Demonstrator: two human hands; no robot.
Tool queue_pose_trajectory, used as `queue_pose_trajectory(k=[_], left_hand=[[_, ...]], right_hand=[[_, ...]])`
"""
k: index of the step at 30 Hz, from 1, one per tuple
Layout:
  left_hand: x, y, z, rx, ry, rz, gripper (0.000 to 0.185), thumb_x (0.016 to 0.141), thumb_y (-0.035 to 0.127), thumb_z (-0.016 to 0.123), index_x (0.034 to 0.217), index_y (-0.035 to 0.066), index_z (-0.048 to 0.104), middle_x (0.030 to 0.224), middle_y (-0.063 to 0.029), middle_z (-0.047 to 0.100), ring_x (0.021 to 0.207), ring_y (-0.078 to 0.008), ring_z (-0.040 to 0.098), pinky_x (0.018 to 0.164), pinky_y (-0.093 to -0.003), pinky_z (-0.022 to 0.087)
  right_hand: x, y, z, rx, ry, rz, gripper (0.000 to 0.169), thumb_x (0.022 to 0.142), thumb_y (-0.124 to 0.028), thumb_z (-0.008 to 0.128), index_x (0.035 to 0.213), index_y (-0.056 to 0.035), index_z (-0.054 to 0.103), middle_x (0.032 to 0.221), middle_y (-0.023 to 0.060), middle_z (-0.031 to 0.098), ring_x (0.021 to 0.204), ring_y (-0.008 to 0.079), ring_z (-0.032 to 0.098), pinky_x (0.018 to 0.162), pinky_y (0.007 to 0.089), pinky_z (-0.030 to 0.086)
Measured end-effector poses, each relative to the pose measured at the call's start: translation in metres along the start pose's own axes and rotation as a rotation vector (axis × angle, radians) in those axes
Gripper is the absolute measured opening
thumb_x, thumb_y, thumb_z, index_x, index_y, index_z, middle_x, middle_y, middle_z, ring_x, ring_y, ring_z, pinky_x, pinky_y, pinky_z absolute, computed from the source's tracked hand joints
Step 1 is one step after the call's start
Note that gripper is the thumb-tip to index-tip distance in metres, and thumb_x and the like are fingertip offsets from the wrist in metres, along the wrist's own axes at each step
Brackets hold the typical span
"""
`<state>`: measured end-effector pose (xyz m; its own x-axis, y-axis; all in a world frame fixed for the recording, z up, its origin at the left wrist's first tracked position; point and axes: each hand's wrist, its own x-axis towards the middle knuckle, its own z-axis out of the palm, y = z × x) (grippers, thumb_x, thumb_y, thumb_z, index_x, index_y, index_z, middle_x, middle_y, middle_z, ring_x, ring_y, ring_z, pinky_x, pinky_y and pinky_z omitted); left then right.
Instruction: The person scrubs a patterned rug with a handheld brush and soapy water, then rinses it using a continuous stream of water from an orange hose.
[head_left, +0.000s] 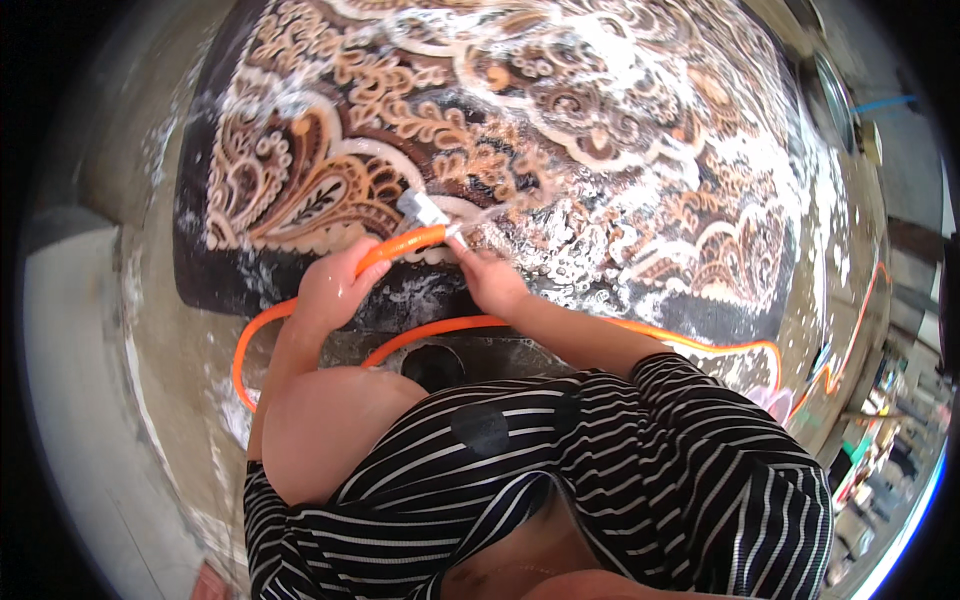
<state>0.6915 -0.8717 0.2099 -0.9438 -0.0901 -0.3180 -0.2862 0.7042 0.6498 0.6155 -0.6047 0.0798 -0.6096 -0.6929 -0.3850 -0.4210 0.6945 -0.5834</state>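
My left hand (339, 283) grips an orange hose (401, 249) close to its end, which points right. A thin jet of water leaves the hose and spreads over a wet patterned carpet (315, 172) in brown, cream and black. My right hand (491, 279) is closed around the end of a small grey and white tool (421, 208), perhaps a brush or scraper. Its head lies across the carpet just beyond the hose end. The hose partly hides its handle. White foam (577, 240) covers the carpet right of my hands.
The hose loops over the wet concrete floor (161, 322) near my knees and runs off to the right. A dark round object (433, 365) is close in front of me. At right are a pinkish container (772, 403), a large round basin (831, 101) and assorted clutter (874, 457).
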Motion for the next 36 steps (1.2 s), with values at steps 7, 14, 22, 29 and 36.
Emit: queue_pose_trajectory(k=[7,14,22,29,36], left_hand=[[0.026,-0.004,0.032,0.018,-0.273,0.024,0.026,0.095,0.034,0.058,0.106,0.011,0.058,0.079,-0.0151,0.064,0.076,-0.0379,0.062,0.064,-0.0457,0.046],[0.063,-0.018,0.029,0.061,-0.182,-0.096,0.03,0.095,0.038,0.058,0.108,0.011,0.057,0.083,-0.0169,0.066,0.079,-0.039,0.064,0.065,-0.0476,0.046],[0.048,-0.045,-0.035,0.095,-0.114,-0.22,0.031,0.096,0.035,0.056,0.114,0.01,0.057,0.089,-0.018,0.063,0.084,-0.0378,0.061,0.074,-0.0413,0.046],[0.02,-0.093,-0.067,0.161,0.198,-0.372,0.034,0.099,0.039,0.052,0.117,0.011,0.057,0.092,-0.0187,0.064,0.087,-0.0386,0.062,0.074,-0.0421,0.047],[0.011,-0.114,-0.065,0.139,0.366,-0.399,0.036,0.099,0.042,0.05,0.119,0.012,0.057,0.094,-0.0177,0.066,0.089,-0.0386,0.063,0.075,-0.0435,0.048]], right_hand=[[-0.109,0.145,-0.037,0.112,0.358,0.155,0.049,0.101,-0.018,0.045,0.149,-0.0271,0.039,0.117,0.023,0.066,0.093,0.0327,0.069,0.084,0.0398,0.054],[-0.164,0.136,-0.062,-0.078,0.294,0.613,0.058,0.096,-0.006,0.044,0.15,-0.0261,0.035,0.106,0.0215,0.067,0.08,0.0403,0.066,0.066,0.0494,0.051],[-0.022,-0.063,0.011,0.067,-0.312,-0.107,0.068,0.092,-0.009,0.05,0.151,-0.035,0.03,0.098,0.0193,0.057,0.072,0.0326,0.066,0.059,0.044,0.054],[0.037,0.024,-0.069,0.03,0.127,0.229,0.043,0.099,-0.028,0.052,0.142,-0.0269,0.048,0.093,0.0165,0.068,0.083,0.0258,0.068,0.071,0.0394,0.057],[0.054,0.031,-0.116,-0.032,0.331,0.381,0.042,0.1,-0.016,0.049,0.142,-0.0189,0.049,0.098,0.0166,0.071,0.072,0.0223,0.069,0.065,0.0333,0.058]])
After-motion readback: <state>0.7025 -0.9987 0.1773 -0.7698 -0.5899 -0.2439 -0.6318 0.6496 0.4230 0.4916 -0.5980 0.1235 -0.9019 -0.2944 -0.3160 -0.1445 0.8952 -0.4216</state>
